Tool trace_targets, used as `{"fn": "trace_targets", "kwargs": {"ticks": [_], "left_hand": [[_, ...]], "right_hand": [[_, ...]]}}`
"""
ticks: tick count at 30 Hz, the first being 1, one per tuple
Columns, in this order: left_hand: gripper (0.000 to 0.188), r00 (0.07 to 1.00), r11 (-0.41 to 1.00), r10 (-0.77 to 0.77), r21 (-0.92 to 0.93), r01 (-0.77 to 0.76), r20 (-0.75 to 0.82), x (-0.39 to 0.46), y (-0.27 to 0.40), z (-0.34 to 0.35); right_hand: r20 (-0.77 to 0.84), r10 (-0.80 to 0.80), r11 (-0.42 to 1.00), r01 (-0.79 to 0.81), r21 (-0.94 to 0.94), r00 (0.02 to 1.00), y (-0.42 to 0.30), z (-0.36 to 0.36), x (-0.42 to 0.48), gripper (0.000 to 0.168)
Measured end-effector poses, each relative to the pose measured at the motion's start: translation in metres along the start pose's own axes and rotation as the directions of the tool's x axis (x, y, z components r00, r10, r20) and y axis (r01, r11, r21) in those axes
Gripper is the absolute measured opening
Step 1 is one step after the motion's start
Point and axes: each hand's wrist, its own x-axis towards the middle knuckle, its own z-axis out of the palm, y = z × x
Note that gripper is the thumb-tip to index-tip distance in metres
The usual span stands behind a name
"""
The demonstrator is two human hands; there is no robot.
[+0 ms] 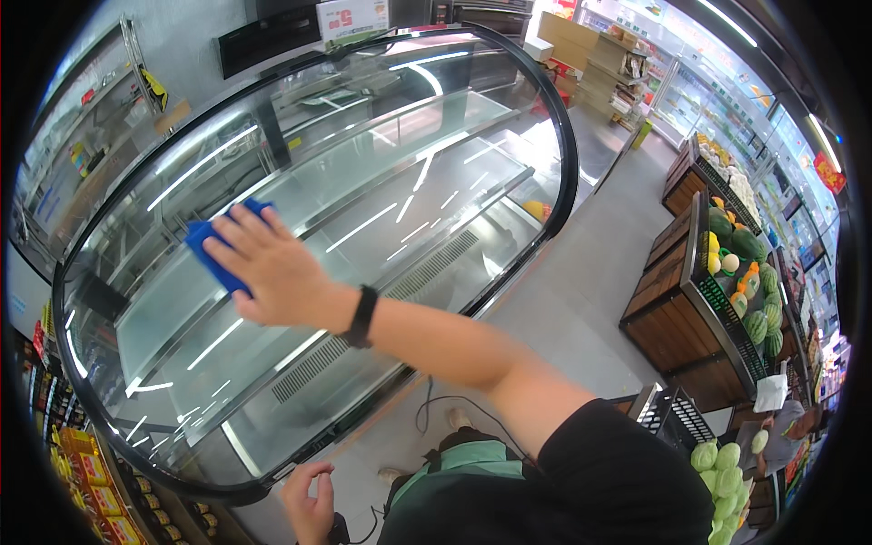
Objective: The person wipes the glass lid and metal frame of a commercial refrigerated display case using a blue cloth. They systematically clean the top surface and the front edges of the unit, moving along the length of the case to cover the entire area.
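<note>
My right hand (pixel 276 272) lies spread over a folded blue cloth (pixel 211 255), pressing it to the clear glass of a refrigerated display case (pixel 562 129). A black band circles that wrist. Through the glass I see glass shelves (pixel 163 323) with metal front edges, and a slotted vent grille (pixel 310 371) low inside. My left hand (pixel 310 501) hangs by the case's lower black rim, with its fingers loosely curled and nothing visible in them. The thumb stands apart from those fingers.
Wood-sided produce stands (pixel 674 306) with watermelons (pixel 756 327) line the right side. Light green vegetables (pixel 722 477) sit close behind me, near another person (pixel 783 436). A black cable (pixel 470 402) loops across the floor by my feet. Packaged goods (pixel 95 477) fill shelves at lower left.
</note>
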Motion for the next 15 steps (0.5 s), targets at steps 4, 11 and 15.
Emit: {"fn": "trace_targets", "kwargs": {"ticks": [4,11,15], "left_hand": [[0.014,0.999,1.000,0.000,-0.012,0.001,0.033,0.027,0.019,0.055],[0.012,0.999,0.998,0.032,-0.062,-0.032,0.001,0.061,0.044,0.130],[0.013,0.998,0.997,0.062,-0.052,-0.061,0.020,0.075,0.061,0.162]], "right_hand": [[0.019,0.006,0.991,-0.003,-0.131,1.000,0.086,-0.069,-0.035,0.070],[0.004,0.153,0.933,-0.143,-0.330,0.988,0.258,-0.186,-0.082,0.065],[-0.007,0.178,0.905,-0.166,-0.391,0.984,0.347,-0.254,-0.110,0.064]]}}
